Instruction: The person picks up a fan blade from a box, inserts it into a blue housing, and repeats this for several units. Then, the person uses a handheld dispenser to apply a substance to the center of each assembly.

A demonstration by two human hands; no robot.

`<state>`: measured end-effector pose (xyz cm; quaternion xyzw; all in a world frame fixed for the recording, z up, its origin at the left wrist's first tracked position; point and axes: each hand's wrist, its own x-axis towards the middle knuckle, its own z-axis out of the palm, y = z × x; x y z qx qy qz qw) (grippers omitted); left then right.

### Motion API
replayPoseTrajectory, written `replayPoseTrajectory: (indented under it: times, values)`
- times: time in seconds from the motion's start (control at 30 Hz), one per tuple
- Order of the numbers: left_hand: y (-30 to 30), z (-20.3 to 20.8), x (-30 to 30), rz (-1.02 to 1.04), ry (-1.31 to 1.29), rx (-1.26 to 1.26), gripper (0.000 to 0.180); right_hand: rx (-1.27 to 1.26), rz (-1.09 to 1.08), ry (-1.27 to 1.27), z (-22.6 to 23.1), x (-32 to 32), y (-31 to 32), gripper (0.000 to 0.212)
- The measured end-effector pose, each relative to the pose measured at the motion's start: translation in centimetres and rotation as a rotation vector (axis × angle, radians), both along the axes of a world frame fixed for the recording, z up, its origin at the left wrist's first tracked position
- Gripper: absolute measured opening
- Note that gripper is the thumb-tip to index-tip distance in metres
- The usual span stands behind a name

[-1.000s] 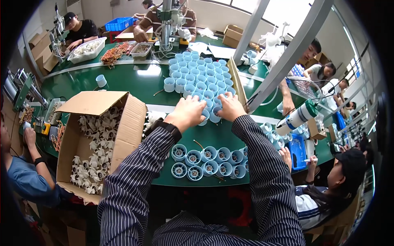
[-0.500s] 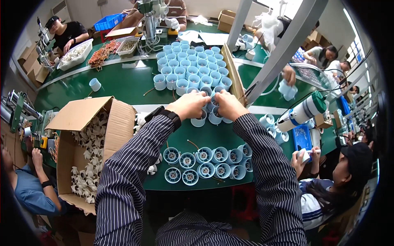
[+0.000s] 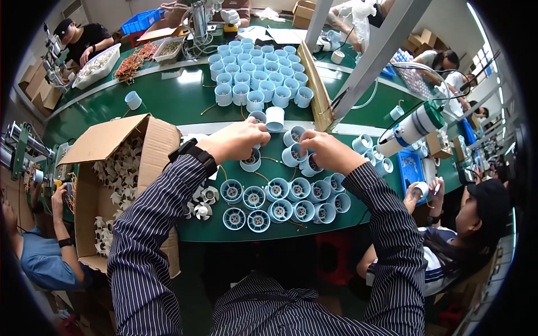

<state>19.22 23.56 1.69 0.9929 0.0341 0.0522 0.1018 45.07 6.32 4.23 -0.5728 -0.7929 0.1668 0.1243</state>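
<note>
Both my hands are over the near half of the green table, among light-blue cup-shaped housings. My left hand [image 3: 240,140] is closed, its fingertips at the rim of a housing [image 3: 250,162] that is partly hidden under it. A whitish housing [image 3: 274,119] stands just beyond its fingers. My right hand [image 3: 328,150] has its fingers bent down onto the rim of a housing [image 3: 292,156], with another housing [image 3: 310,166] right below. Nearer to me are two uneven rows of housings [image 3: 277,189], open ends up, with metal parts inside and some thin wires trailing out.
A large block of housings [image 3: 258,73] stands at the back against a wooden strip [image 3: 315,89]. At left is an open cardboard box [image 3: 159,168] of white finned parts. A grey metal post [image 3: 372,61] rises at right, near a white-and-green cylindrical tool [image 3: 412,131]. Co-workers sit on both sides.
My hands have moved apart and nearer to me, away from the block of housings. Several housings now lie closer to the near rows. My view has shifted slightly.
</note>
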Motion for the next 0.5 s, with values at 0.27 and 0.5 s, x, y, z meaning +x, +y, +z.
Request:
replayPoseTrajectory:
  times: [0.27,0.5]
  values:
    - [-2.9,1.5,-1.0,-0.049,0.208,-0.032,0.045,-0.138,0.03,-0.013,2.4,0.1,-2.1,0.031]
    - [-2.3,3.3,-1.4,-0.002,-0.012,-0.239,0.048,-0.122,-0.237,0.139,4.4,0.1,-0.5,0.029]
